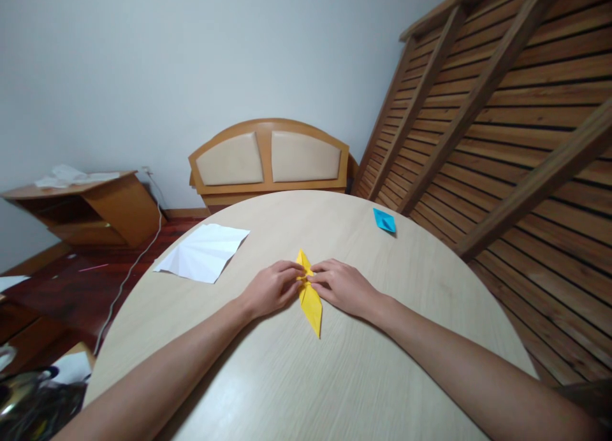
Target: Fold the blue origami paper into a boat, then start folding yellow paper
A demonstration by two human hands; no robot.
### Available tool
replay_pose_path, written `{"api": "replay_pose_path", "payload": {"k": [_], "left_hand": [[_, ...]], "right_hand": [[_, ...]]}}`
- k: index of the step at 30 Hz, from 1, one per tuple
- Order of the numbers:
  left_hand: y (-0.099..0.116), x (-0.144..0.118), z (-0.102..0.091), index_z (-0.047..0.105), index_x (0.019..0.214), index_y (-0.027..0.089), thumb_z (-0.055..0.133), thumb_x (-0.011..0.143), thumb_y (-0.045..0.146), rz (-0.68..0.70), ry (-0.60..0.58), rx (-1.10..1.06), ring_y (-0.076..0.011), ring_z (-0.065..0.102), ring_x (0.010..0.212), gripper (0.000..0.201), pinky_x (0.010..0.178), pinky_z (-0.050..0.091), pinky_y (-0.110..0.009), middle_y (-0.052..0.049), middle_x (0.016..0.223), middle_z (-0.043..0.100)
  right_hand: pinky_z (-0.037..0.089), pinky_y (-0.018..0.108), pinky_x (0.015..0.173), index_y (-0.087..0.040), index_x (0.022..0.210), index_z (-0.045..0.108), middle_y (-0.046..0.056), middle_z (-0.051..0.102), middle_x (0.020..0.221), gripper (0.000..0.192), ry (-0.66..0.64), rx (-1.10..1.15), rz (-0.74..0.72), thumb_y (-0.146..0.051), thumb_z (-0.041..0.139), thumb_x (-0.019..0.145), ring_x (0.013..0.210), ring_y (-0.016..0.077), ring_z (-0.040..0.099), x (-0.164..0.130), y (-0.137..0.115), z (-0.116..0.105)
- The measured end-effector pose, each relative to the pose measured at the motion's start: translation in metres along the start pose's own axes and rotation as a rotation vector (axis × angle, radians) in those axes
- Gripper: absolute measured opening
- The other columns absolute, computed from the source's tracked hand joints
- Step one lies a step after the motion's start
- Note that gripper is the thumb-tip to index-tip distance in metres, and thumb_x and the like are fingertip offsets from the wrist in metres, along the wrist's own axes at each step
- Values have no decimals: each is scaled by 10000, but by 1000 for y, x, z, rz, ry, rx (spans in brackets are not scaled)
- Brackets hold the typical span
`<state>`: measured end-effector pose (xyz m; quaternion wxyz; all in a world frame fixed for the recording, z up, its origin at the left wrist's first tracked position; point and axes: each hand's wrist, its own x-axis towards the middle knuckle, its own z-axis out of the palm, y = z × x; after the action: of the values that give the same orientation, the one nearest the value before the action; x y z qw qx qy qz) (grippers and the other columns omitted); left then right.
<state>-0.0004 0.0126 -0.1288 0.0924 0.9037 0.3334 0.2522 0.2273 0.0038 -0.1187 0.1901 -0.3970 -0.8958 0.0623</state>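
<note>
A long, pointed piece of folded yellow paper point(312, 307) lies on the round table, one tip toward the far side and one toward me. My left hand point(273, 288) grips its middle from the left, fingers bent onto the paper. From the right, my right hand point(345, 287) presses and pinches the same middle part. The fingertips of both hands nearly meet there and cover some of the folds. A creased white sheet point(203, 253) lies to the left of my hands. Farther off at the right rests a small folded blue paper piece point(384, 221).
The round pale wooden table point(306, 383) has its curved edge all around. Slatted wooden boards point(526, 148) lean close along the right. Behind stands a padded headboard point(268, 157). A low cabinet point(105, 211) with papers and a white cable point(129, 269) are at the left.
</note>
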Motion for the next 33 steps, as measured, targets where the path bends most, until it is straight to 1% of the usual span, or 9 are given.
{"api": "replay_pose_path", "payload": {"k": [2,4,7,11,15,22,27,30,33], "left_hand": [[1,0,2,680,1133,195,509,969,249,36,-47,-20,-206,640,1106,243,989,521,-358,-84,1209,682],[-1,1,5,694,1151,204,511,975,262,43,-57,-19,-209,642,1129,261,1005,522,-362,-80,1213,691],[-8,1,8,705,1165,218,504,984,279,63,-60,-11,-210,630,1169,277,1018,521,-367,-75,1236,688],[-11,1,7,716,1156,229,487,994,288,86,-73,17,-215,626,1179,287,1008,531,-374,-73,1243,687],[-9,2,1,696,1196,217,487,979,252,124,-105,51,-222,621,1182,304,1006,531,-380,-90,1251,680],[-10,2,2,673,1231,207,494,974,242,116,-104,37,-204,622,1189,314,1034,515,-368,-79,1265,678],[-13,1,5,669,1237,230,489,990,257,104,-76,-6,-194,627,1192,307,1032,522,-370,-57,1250,691],[-12,1,4,662,1247,231,478,997,258,90,-83,-23,-192,621,1207,311,1041,519,-374,-51,1255,689],[-10,1,2,655,1254,233,480,995,251,91,-78,-40,-190,616,1215,313,1049,514,-377,-42,1254,690]], "right_hand": [[507,381,916,-254,1085,762,73,709,1175,244,4,20,12,-299,562,952,1092,242,634,-1,4,1],[507,378,916,-269,1075,764,66,714,1174,234,3,40,20,-311,573,946,1094,242,638,-1,8,2],[497,369,940,-251,1058,765,66,727,1158,216,-11,75,18,-312,601,931,1088,237,647,-1,15,1],[479,361,969,-234,1107,741,64,723,1173,231,-57,134,-60,-268,593,933,1096,222,639,-1,22,-5],[465,370,988,-225,1189,703,80,702,1212,287,-100,176,-126,-244,565,939,1136,223,614,-2,26,-11],[431,391,1044,-233,1247,669,84,668,1268,364,-137,243,-175,-245,623,886,1189,232,584,-5,26,-18],[398,419,1091,-215,1271,654,100,630,1334,428,-176,228,-203,-265,664,846,1254,245,548,-6,24,-24],[368,434,1123,-207,1303,633,113,583,1395,492,-207,211,-200,-306,692,825,1309,257,506,-8,23,-28],[366,438,1127,-213,1316,624,113,570,1411,517,-208,216,-197,-325,703,818,1319,259,499,-9,22,-30]]}}
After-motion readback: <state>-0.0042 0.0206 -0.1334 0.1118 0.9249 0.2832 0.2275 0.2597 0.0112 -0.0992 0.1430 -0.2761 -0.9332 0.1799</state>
